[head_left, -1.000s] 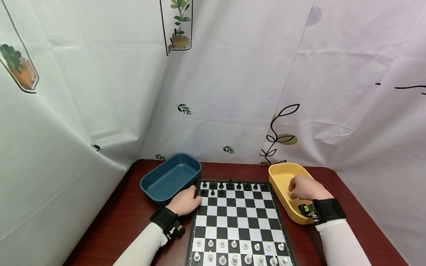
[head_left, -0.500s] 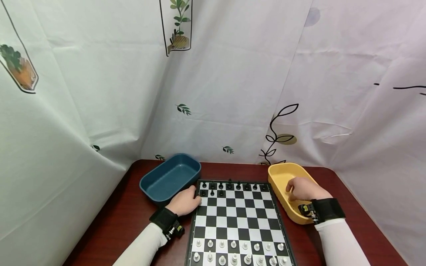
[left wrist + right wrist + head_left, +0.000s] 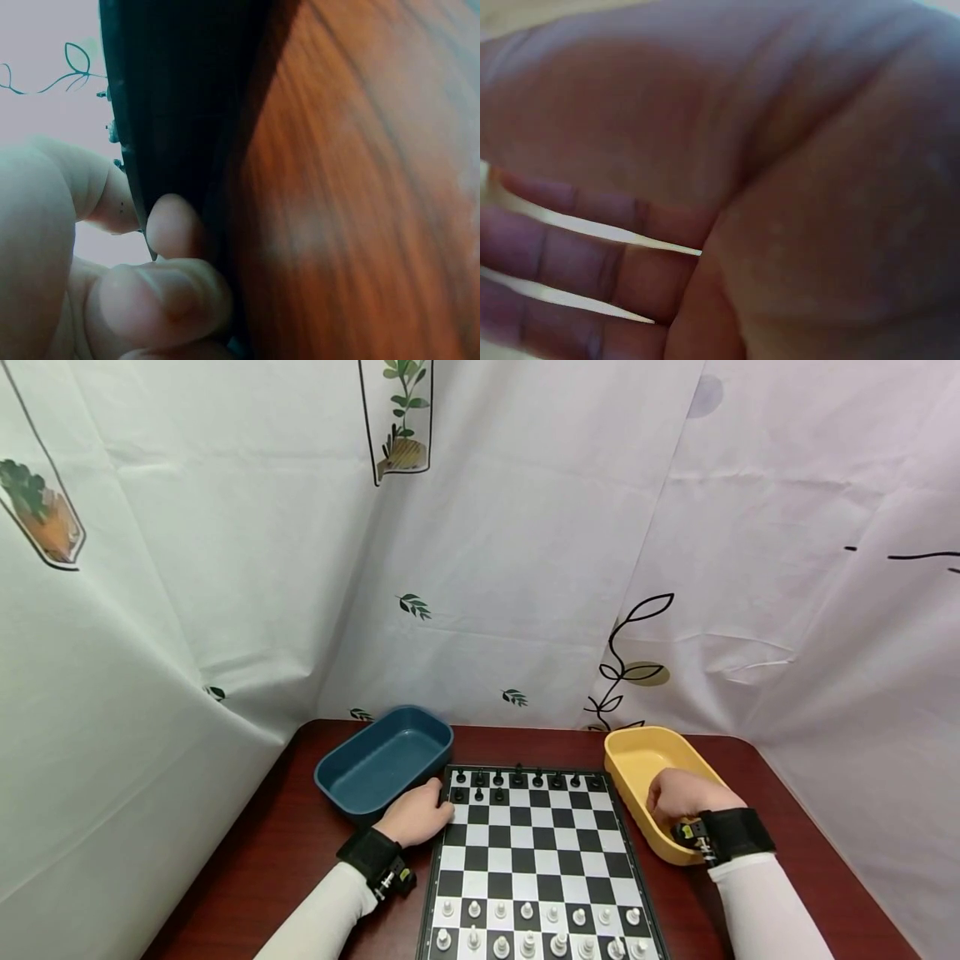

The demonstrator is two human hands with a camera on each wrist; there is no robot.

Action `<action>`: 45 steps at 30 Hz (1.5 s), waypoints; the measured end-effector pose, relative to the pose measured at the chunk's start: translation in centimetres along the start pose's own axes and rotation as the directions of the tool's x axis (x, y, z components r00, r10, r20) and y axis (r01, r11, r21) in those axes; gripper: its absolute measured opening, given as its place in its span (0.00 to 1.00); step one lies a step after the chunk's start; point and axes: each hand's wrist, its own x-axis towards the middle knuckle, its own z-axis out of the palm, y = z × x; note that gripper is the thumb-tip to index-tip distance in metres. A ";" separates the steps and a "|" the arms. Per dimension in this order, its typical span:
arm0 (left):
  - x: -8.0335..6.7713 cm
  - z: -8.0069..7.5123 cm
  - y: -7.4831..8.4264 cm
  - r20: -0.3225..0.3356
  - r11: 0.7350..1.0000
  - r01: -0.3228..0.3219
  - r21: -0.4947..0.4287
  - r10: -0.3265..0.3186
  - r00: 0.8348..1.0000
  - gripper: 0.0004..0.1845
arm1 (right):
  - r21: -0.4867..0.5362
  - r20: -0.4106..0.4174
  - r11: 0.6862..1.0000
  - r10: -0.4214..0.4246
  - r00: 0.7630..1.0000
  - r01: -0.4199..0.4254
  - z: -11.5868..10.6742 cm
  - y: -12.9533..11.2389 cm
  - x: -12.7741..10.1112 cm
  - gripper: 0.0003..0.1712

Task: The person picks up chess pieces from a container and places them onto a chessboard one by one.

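Note:
A black-and-white chessboard (image 3: 533,862) lies on the table. My left hand (image 3: 417,814) holds its left edge near the far corner; in the left wrist view the thumb (image 3: 169,296) and a finger close on the dark rim (image 3: 176,97). My right hand (image 3: 688,795) reaches down inside the yellow tray (image 3: 630,745) right of the board. Its fingers (image 3: 577,262) stretch side by side in the right wrist view, but the tips are out of frame, so I cannot tell what they pinch. Black chess pieces (image 3: 518,777) fill the far row, with three black pawns (image 3: 478,794) before them at left.
White chess pieces (image 3: 558,945) and white pawns (image 3: 527,910) stand in the two near rows. A blue tray (image 3: 384,762) sits left of the board, close beside my left hand. Behind the reddish-brown table (image 3: 292,827) hangs a white printed cloth (image 3: 480,568).
My right hand has dipped slightly lower inside the yellow tray. The left hand keeps its hold on the board, and the pieces on it stand as before.

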 end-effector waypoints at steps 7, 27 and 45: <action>-0.1 -0.1 0.2 -0.007 1.000 -0.002 0.000 0.002 1.000 0.20 | -0.006 0.013 1.000 0.004 1.000 -0.004 0.0 0.1 -0.4 0.10; 0.2 0.2 -0.2 -0.001 1.000 -0.004 0.003 0.004 1.000 0.22 | 0.049 0.017 0.997 0.053 0.998 -0.054 0.0 -0.4 -0.4 0.13; 0.2 0.1 -0.1 0.004 1.000 -0.001 -0.006 0.001 1.000 0.23 | -0.057 -0.067 0.997 -0.054 0.996 0.050 -0.4 0.2 0.0 0.15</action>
